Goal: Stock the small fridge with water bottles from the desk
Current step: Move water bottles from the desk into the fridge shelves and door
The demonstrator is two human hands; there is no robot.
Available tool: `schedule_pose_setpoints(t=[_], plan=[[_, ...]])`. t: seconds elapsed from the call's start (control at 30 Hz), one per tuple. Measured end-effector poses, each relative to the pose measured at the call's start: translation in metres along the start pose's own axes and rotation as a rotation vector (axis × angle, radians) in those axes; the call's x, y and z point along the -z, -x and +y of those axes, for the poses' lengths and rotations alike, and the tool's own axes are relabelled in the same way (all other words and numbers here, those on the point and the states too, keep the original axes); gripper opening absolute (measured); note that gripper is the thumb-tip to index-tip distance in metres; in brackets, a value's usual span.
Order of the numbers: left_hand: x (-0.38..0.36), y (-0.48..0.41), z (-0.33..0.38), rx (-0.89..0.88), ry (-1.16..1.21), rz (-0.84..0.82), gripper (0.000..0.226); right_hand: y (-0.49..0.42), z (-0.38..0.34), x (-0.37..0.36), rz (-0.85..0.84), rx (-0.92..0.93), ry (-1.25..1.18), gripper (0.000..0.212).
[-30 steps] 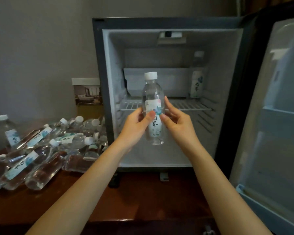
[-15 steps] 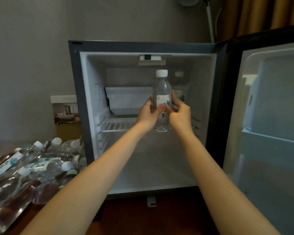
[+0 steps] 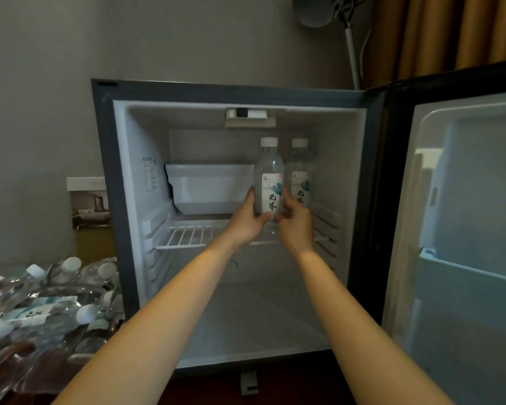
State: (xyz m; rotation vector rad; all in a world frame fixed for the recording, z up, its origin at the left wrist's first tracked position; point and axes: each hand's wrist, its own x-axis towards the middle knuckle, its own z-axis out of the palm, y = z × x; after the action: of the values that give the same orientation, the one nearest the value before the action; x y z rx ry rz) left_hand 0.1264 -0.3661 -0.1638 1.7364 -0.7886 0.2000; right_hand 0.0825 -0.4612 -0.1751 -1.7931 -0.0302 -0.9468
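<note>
Head-camera view, looking forward and slightly down into a small fridge (image 3: pixel 231 92) that stands on a dark wooden desk (image 3: pixel 298 390). Its door (image 3: pixel 465 229) is swung wide open to the right.

2 bare forearms reach in from the bottom of the frame toward the upper right of the fridge's interior. Between the 2 hands is 1 clear water bottle (image 3: pixel 268 176), upright, with a white cap and a pale label with dark lettering. The left hand (image 3: pixel 247 222) wraps its curled fingers round the bottle's lower left side, thumb lying across the front below the label. The right hand (image 3: pixel 295 226) grips the lower right side, fingers curled round it and close together.

The bottle's base is level with the white wire shelf (image 3: pixel 187 235) – whether it rests on the wires cannot be told. Just beside it, to the right and a little further back, a second bottle (image 3: pixel 300 171) stands upright on the same shelf. A white plastic tray (image 3: pixel 208 188) sits at the back left above the shelf.

On the desk at the lower left lies a heap of bottles (image 3: pixel 41 311) – most on their sides, white caps pointing various ways. A small picture card (image 3: pixel 89 206) leans against the grey wall behind them.
</note>
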Motion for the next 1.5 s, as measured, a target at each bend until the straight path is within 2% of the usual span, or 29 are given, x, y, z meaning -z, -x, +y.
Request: schedule_pose_setpoints(t=[0.17, 0.5, 0.7, 0.83, 0.93, 1.0, 1.13, 1.2, 1.37, 1.5], plan=[[-0.007, -0.016, -0.004, 0.036, -0.114, 0.016, 0.061, -0.005, 0.011, -0.002, 0.035, 0.005, 0.09, 0.042], [-0.014, -0.035, -0.012, 0.08, -0.16, 0.023, 0.055, -0.013, 0.004, 0.008, -0.035, -0.037, 0.327, 0.047], [-0.013, -0.034, -0.008, 0.094, -0.218, 0.007, 0.057, -0.014, 0.001, 0.009, -0.052, -0.045, 0.365, 0.045], [-0.009, -0.032, -0.007, 0.118, -0.357, 0.011, 0.052, -0.01, -0.003, 0.009, -0.074, -0.074, 0.35, 0.049], [-0.004, -0.02, 0.001, 0.1, -0.473, 0.106, 0.045, -0.003, -0.006, 0.008, -0.026, -0.087, 0.298, 0.053], [0.003, -0.003, 0.005, 0.061, -0.436, 0.188, 0.045, 0.005, -0.01, 0.005, 0.028, -0.109, 0.263, 0.052], [0.027, 0.039, 0.004, -0.019, -0.381, 0.303, 0.024, 0.031, -0.023, -0.014, 0.062, -0.066, 0.172, 0.038], [0.042, 0.067, 0.004, -0.043, -0.32, 0.343, 0.018, 0.049, -0.029, -0.029, 0.007, -0.026, 0.076, 0.031], [0.102, 0.157, -0.01, -0.089, -0.275, 0.505, 0.022, 0.108, -0.041, -0.071, -0.288, -0.167, -0.148, 0.025], [0.156, 0.219, -0.042, 0.096, -0.303, 0.623, 0.023, 0.158, -0.035, -0.108, -0.558, -0.221, -0.135, 0.027]])
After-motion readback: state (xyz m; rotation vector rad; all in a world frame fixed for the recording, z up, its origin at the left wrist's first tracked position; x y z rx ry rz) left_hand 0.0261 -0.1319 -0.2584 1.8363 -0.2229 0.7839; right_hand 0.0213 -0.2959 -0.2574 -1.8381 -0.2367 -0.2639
